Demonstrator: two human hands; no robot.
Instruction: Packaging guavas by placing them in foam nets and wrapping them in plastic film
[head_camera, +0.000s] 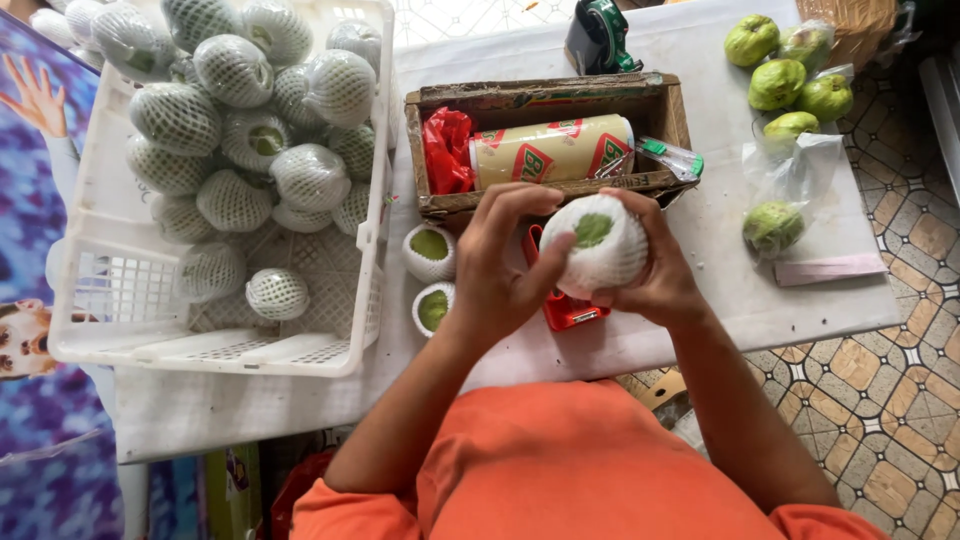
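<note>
At the centre of the frame both hands close around one green guava in a white foam net sleeve (597, 243). The left hand (500, 270) wraps its near side with the thumb laid across the net, and the right hand (655, 270) cups it from the far side, fingers curled tight. A patch of green skin shows through the opening on top, so the step in hand looks like seating the sleeve around the fruit. Finishing that calls for the net to be drawn evenly over the skin without tearing.

Just left of the hands, two more netted guavas (431, 280) sit on the white table (720, 270). The white plastic crate (215, 345) at upper left holds a heap of netted guavas, piled toward its far end, with its near end partly bare. The worn cardboard box (545, 100) above the hands holds a roll of printed film (552, 150) and a red plastic bag (447, 150). Bare green guavas (778, 82) lie at upper right, some in clear bags. A red tool (560, 310) lies under the hands.
</note>
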